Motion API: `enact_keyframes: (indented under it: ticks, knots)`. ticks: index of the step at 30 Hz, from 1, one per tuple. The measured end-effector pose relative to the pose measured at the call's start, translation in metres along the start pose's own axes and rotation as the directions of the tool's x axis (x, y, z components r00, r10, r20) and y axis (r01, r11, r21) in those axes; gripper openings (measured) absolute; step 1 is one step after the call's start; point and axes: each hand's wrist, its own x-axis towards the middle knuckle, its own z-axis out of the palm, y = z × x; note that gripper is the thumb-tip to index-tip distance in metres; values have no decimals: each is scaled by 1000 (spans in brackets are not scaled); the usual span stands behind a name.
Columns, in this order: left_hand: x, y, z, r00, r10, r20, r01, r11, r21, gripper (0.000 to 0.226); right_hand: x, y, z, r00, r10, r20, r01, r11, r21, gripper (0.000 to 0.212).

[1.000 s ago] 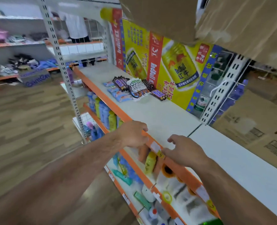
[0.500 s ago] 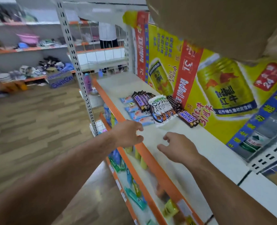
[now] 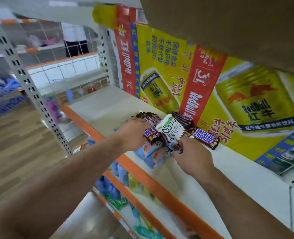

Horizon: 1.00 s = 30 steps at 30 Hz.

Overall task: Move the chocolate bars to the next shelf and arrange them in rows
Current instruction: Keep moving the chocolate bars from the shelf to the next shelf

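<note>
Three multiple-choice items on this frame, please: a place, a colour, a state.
1. Where do the chocolate bars lie? A on the floor; B on the white shelf, by the Red Bull poster; C in a basket.
2. What colour is the shelf's front edge? A green; B black; C orange.
3. What are the left hand and right hand doing? A both hold the chocolate bars; B both hang idle; C both hold bottles.
Answers: B, the pile sits beside the poster; C, the strip is orange; A, both hands' fingers curl on the pile.
</note>
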Motion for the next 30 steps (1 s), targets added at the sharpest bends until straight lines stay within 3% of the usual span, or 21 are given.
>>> enact_keyframes:
  ticks: [6, 9, 13, 19, 25, 30]
  knots:
    - [33, -30, 6, 979, 200, 32, -202, 967, 152, 45, 4, -19, 14, 987, 158, -19, -160, 981, -113, 47]
    - [43, -36, 5, 962, 269, 47, -273, 952, 139, 40, 4, -24, 19, 978, 207, -33, -210, 969, -128, 55]
    - [51, -41, -2, 940, 325, 106, -337, 933, 129, 23, 5, -28, 21, 964, 266, -27, -268, 958, -100, 42]
    - [52, -21, -13, 862, 431, 266, -391, 900, -193, 18, -6, -18, 17, 913, 403, 56, -407, 905, 121, 16]
    - [53, 39, -10, 821, 517, 244, -357, 797, -487, 20, -52, 18, -2, 827, 561, 41, -533, 758, 377, 3]
    - [48, 97, -9, 804, 532, 266, -309, 756, -577, 12, -113, 53, -22, 796, 601, 71, -538, 648, 539, 7]
